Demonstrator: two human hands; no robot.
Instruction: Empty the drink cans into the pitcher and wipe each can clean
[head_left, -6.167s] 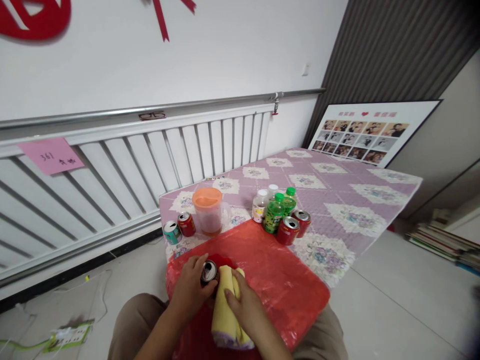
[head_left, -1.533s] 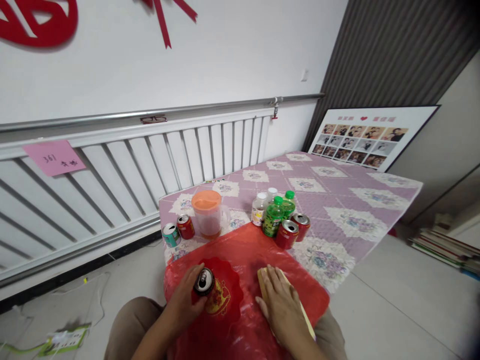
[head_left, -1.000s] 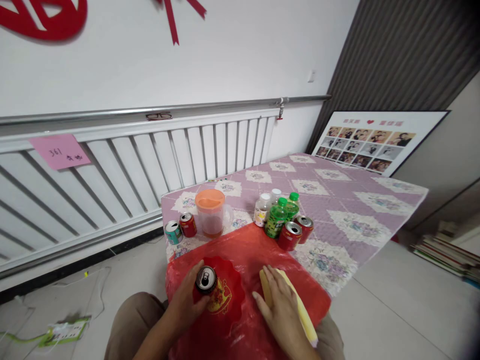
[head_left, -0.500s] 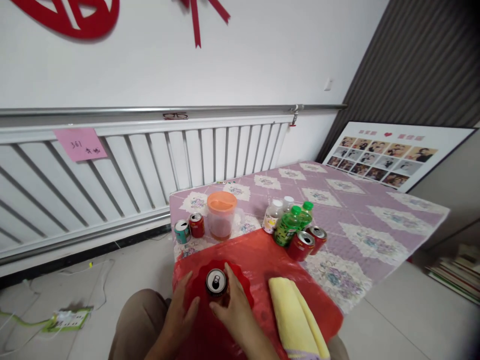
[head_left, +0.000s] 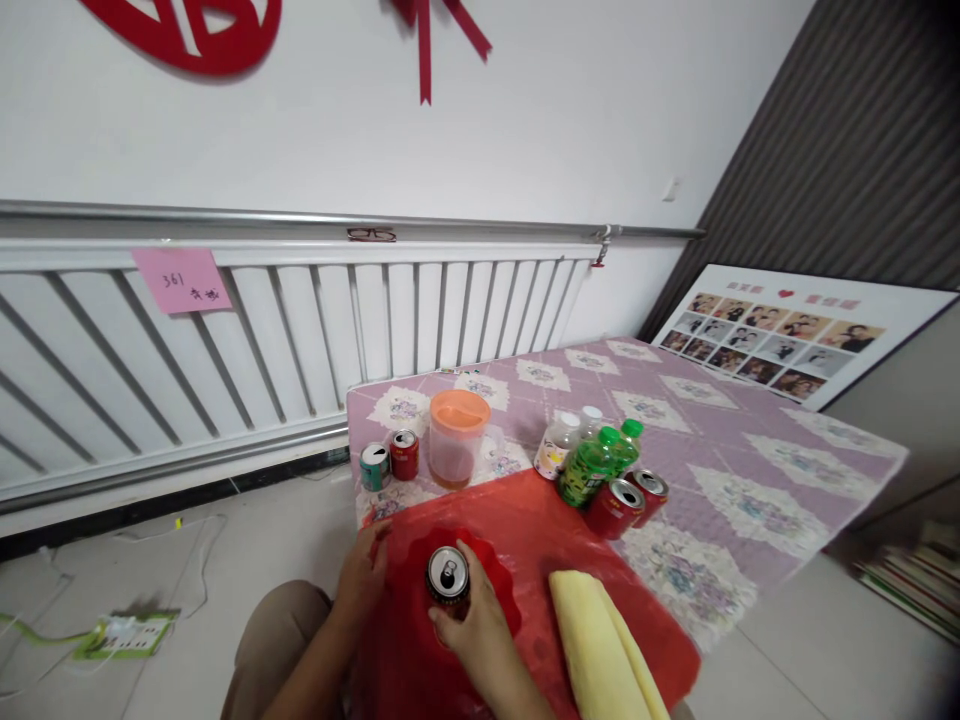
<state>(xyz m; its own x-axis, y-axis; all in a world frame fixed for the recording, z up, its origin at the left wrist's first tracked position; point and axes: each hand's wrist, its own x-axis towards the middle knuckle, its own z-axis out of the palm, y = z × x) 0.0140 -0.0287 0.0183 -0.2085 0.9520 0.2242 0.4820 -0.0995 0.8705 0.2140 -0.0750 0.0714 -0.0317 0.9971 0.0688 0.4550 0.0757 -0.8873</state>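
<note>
My right grip [head_left: 480,628] is clamped on a dark can [head_left: 448,577], thumb on the near side and fingers round the far right, with the can's opened top facing up at me. The can is over the scalloped red plate [head_left: 507,590]; its base is hidden by my hand, so I can't tell whether it actually touches. My left grip [head_left: 363,575] holds nothing, fingers apart from the can, just to the left of the plate.

Under the plate spreads a shiny red sheet [head_left: 536,515], and on it, to the right of my right arm, lies a folded yellow towel [head_left: 604,650]. Past the sheet, on the flowered purple counter [head_left: 716,450], a teal can [head_left: 375,468] and a small red can [head_left: 405,457] stand beside a clear pitcher [head_left: 453,455] with an orange lid [head_left: 460,411]. Farther right, two white-capped bottles [head_left: 556,450], two green-capped bottles [head_left: 586,475] and two larger red cans [head_left: 615,510] crowd together. Behind the counter runs a white radiator [head_left: 430,320] with a pink note [head_left: 184,281] on it
</note>
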